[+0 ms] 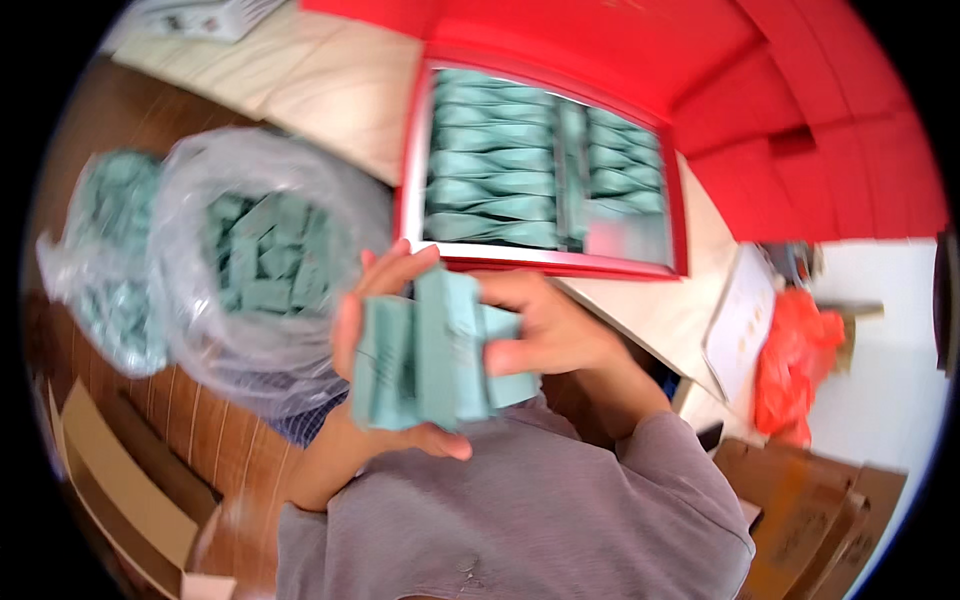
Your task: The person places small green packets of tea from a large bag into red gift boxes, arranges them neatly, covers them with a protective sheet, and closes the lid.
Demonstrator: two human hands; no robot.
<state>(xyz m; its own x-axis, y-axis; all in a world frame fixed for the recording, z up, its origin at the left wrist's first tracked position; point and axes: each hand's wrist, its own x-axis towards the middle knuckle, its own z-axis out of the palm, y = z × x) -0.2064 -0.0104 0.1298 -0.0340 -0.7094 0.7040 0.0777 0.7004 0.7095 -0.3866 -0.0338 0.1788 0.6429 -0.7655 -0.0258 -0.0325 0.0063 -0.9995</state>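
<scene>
A stack of pale green packets (438,350) is between my two hands in front of my chest. My left hand (348,330) is wrapped round the stack from the left and below, its thumb showing under the lower edge. From the right, my right hand (545,322) grips the packets with thumb and fingers. Just beyond stands an open red box (408,165) with a silver inner rim. Rows of similar green packets (495,160) overlap inside it, and a pinkish piece (618,238) lies in its near right corner. Slight blur hides the packets' fine detail.
Left of my hands, an open clear plastic bag (185,290) holds many loose green packets; a second filled bag (120,250) sits beside it. Open cardboard (130,490) lies lower left. At right are an orange-red plastic bag (795,350) and brown cartons (800,500). Red boxes (840,130) stand behind.
</scene>
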